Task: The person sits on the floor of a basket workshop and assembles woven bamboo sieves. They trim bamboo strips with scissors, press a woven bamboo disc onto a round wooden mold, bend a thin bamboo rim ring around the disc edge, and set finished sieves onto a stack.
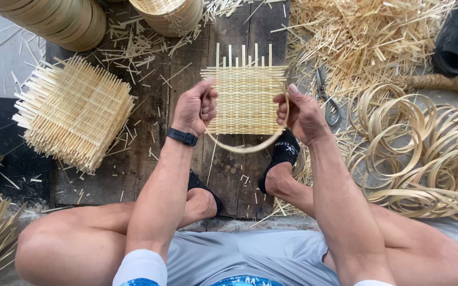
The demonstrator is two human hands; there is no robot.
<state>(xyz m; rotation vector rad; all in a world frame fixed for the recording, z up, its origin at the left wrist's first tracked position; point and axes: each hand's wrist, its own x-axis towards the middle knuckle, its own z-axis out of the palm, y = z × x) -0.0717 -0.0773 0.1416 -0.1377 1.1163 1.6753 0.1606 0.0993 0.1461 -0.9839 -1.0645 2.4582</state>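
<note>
Mat stack (72, 111) left of woven square (245, 98) (hoops (420, 153) right)

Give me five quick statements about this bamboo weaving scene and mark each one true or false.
1. Both hands hold a woven bamboo square with a bamboo hoop curving below it. True.
2. A stack of woven squares sits to the person's right. False: it lies to the left.
3. Scissors lie on the ground beside the right hand. True.
4. The left hand rests empty on the knee. False: it grips the hoop and square.
5. The loose bamboo rings are piled on the left. False: they lie on the right.
</note>
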